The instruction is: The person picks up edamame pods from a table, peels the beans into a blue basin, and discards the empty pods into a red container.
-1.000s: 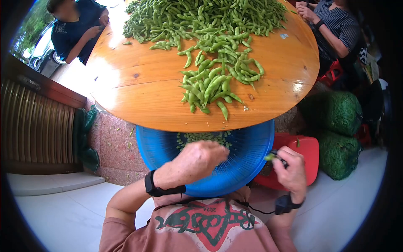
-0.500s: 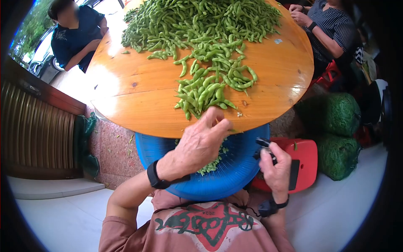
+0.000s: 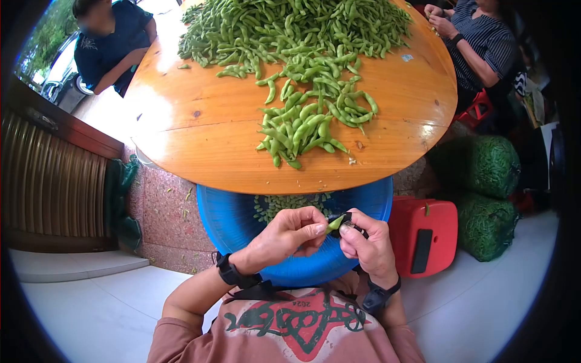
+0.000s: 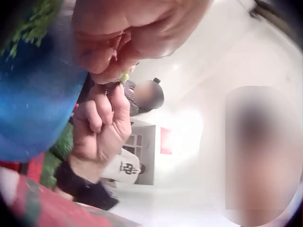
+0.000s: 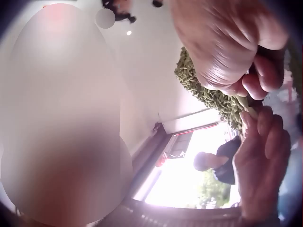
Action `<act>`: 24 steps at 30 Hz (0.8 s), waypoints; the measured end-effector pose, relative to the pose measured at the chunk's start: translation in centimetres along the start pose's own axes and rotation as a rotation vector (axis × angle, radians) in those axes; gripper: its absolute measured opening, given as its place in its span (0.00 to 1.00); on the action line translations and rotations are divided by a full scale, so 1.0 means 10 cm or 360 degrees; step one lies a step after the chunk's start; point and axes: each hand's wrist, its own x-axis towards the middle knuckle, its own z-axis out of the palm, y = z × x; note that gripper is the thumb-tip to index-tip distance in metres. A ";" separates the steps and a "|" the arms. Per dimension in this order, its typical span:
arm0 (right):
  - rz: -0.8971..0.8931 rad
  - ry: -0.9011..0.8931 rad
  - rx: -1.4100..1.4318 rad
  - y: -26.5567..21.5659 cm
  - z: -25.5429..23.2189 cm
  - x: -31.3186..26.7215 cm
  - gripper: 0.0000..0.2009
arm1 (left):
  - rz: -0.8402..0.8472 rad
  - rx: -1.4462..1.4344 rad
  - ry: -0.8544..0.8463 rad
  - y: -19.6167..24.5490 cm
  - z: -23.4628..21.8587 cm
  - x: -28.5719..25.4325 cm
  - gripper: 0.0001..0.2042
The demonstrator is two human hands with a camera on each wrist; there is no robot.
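Over the blue basin (image 3: 225,221), both hands meet in the head view. My left hand (image 3: 290,233) pinches a green soybean pod (image 3: 334,224) by one end, between thumb and fingers. A small black tool (image 3: 347,216) is gripped in my right hand (image 3: 370,245), its thumb right at the pod's other end. Fingers hide most of the tool, and its exact kind cannot be told. Shelled beans (image 3: 281,207) lie in the basin beneath. In the left wrist view only a bit of the pod (image 4: 124,77) shows between the fingertips.
A wooden table (image 3: 193,142) carries a large heap of pods (image 3: 296,30) and a nearer cluster (image 3: 296,133). Right of the basin is a red plastic stool (image 3: 442,221), beside green mesh sacks (image 3: 489,163). Two people sit at the table's far sides.
My left hand reached the near pods half a second ago and has drawn back over the basin with one pod. My right hand has moved left from beside the stool to meet it.
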 end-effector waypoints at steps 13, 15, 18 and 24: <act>-0.0205 0.0239 -0.0483 0.16 0.10 0.08 0.04 | 0.0284 0.0606 0.0292 -0.01 0.07 0.06 0.07; -0.0440 0.0357 -0.0752 0.19 0.13 0.09 0.03 | 0.0656 0.0861 0.0374 -0.02 0.05 0.11 0.06; -0.0548 0.0444 -0.0869 0.18 0.15 0.11 0.02 | 0.0391 0.0657 0.0226 0.10 0.01 0.11 0.10; -0.0502 0.0316 -0.1111 0.13 0.11 0.11 0.03 | -0.0503 -0.0466 -0.0360 0.05 -0.19 0.15 0.18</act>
